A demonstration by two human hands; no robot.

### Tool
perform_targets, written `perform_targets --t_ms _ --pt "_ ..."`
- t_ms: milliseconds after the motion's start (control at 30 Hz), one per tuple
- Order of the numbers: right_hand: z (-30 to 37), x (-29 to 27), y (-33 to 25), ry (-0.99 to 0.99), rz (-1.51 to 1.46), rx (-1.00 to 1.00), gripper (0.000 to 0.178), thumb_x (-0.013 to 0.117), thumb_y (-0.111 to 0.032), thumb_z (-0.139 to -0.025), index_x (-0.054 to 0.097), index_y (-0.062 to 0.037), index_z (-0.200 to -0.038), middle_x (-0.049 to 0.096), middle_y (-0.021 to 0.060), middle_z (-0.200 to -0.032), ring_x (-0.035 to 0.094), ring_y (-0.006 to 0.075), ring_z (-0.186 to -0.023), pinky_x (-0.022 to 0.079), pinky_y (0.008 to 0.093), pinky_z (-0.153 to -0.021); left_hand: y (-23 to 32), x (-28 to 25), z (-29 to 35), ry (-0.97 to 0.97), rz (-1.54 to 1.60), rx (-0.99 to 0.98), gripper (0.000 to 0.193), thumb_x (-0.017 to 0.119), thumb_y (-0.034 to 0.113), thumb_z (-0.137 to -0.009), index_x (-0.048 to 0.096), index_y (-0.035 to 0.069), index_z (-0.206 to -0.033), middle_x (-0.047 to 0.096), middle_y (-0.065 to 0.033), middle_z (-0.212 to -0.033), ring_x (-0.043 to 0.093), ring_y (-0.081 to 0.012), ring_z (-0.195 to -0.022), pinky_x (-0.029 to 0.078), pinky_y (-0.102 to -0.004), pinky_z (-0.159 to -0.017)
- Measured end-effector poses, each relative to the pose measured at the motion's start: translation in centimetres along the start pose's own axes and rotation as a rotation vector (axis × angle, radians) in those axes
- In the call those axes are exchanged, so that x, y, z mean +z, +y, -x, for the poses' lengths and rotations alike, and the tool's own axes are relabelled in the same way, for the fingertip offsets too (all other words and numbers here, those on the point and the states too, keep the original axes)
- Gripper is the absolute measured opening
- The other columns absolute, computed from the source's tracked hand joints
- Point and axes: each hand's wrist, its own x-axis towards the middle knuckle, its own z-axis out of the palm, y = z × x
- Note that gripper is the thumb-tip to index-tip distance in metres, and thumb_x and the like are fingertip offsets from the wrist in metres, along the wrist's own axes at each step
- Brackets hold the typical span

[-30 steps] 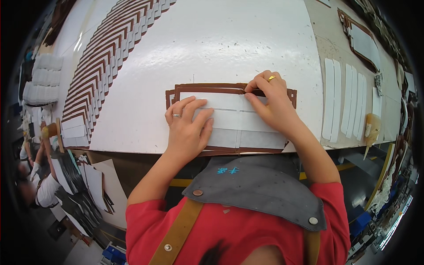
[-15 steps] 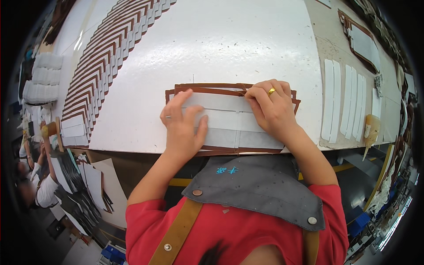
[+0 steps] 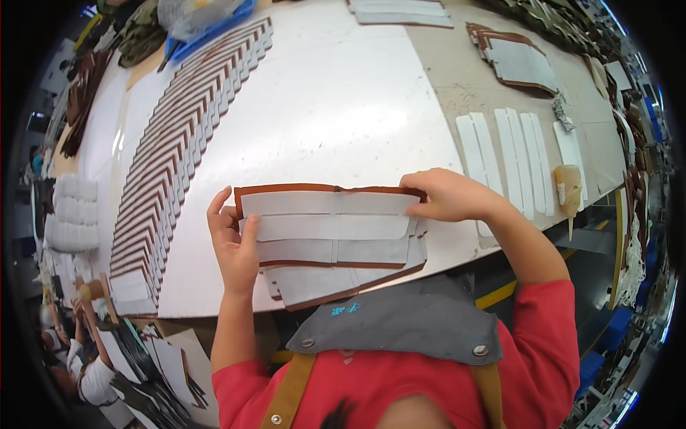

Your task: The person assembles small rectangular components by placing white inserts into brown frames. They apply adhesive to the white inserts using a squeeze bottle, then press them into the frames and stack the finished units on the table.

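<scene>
Between my hands is a brown leather panel (image 3: pixel 300 227) with pale grey backing strips in rows and a folded brown top edge. My left hand (image 3: pixel 236 247) grips its left side, thumb on the backing and fingers behind. At the upper right corner my right hand (image 3: pixel 451 196) pinches the brown edge, with the thumb in front. The panel looks lifted a little off the pile. Beneath it, partly hidden, lie similar leather panels (image 3: pixel 321 284) at a slant, close to the table's near edge.
On the white table (image 3: pixel 336 93), a long row of overlapping brown-and-grey pieces (image 3: pixel 175 164) runs along the left. To the right lie pale strips (image 3: pixel 511 161), an amber glue bottle (image 3: pixel 568 189) and stacked panels (image 3: pixel 518 61). A blue tray (image 3: pixel 207 32) stands at the far left. Another person (image 3: pixel 93 372) works at lower left.
My hands have moved from the panel's face and top edge out to its two sides. The top panel is now raised and shifted off those beneath. The whole view has turned somewhat.
</scene>
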Motion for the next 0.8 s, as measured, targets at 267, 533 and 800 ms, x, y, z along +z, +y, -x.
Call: perform_targets --t_ms 267,533,800 --pt "-5.0 -13.1 7.9 0.564 -0.489 0.012 0.017 0.061 -0.009 -0.081 0.059 -0.0003 -0.096 0.061 0.0026 -0.087 0.055 0.0094 -0.076 0.045 0.0253 -0.071 -0.1 8.2 -16.1 -0.165 0.037 0.257 0.034 0.055 0.003 -0.085 0.051 0.007 -0.118 0.044 0.0027 -0.077 0.036 -0.0068 -0.068 0.033 -0.0195 -0.062" --pt "-15.7 -26.0 19.3 1.117 -0.691 0.079 0.030 0.066 -0.010 -0.074 0.054 -0.0025 -0.100 0.060 0.0077 -0.090 0.056 0.0147 -0.081 0.046 0.0305 -0.070 -3.3 20.7 -34.3 -0.118 -0.173 0.267 0.034 0.055 0.006 -0.084 0.056 0.014 -0.117 0.060 -0.0069 -0.084 0.054 -0.0146 -0.068 0.045 -0.0279 -0.067" --pt "-22.3 -28.6 24.0 1.424 -0.192 0.304 0.035 0.064 -0.011 -0.070 0.050 -0.0001 -0.101 0.062 0.0193 -0.096 0.060 0.0335 -0.090 0.046 0.0372 -0.081 -5.6 25.7 -39.4 -0.020 -0.540 0.134 0.041 0.057 0.016 -0.082 0.046 0.010 -0.122 0.063 -0.0097 -0.080 0.062 -0.0249 -0.078 0.047 -0.0368 -0.071"
